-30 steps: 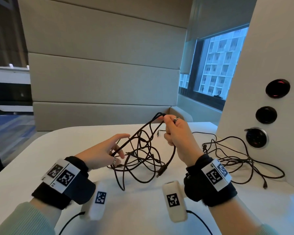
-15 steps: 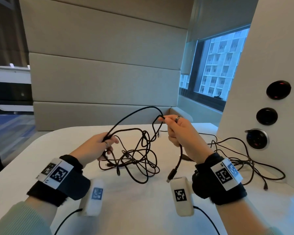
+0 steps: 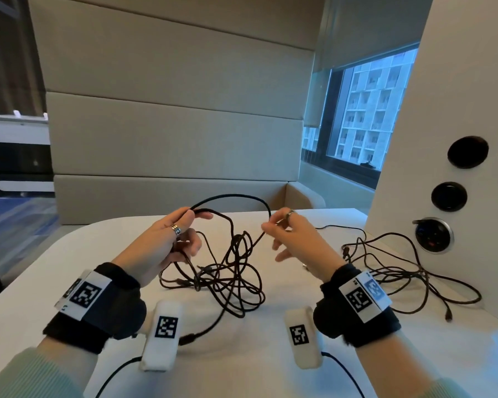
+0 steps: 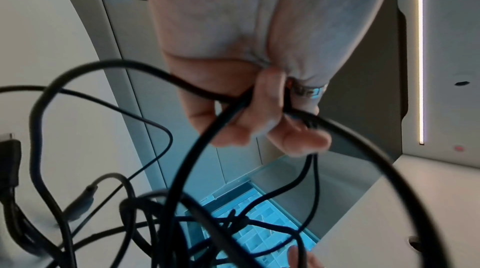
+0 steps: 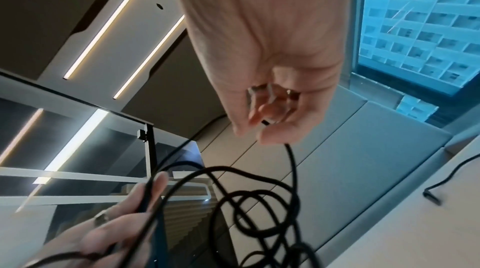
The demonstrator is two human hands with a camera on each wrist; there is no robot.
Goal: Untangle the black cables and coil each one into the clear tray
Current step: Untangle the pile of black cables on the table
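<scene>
A tangle of black cables (image 3: pixel 227 277) lies on the white table (image 3: pixel 242 369) between my hands, partly lifted. My left hand (image 3: pixel 181 234) grips strands of it, thumb and fingers curled round them (image 4: pixel 259 104). My right hand (image 3: pixel 282 231) pinches a strand near its end between thumb and fingertips (image 5: pixel 270 127). One strand arches in the air from hand to hand (image 3: pixel 230 196). A second heap of black cables (image 3: pixel 400 271) rests on the table to the right. No clear tray is in view.
A white wall panel with round sockets (image 3: pixel 449 196) stands at the right edge of the table. A padded beige bench back (image 3: pixel 170 147) runs behind the table. Thin leads trail from my wrist units at the near edge (image 3: pixel 115 374).
Both hands have risen and spread apart, pulling a strand into an arch between them. My left hand went from reaching open into the tangle to gripping strands.
</scene>
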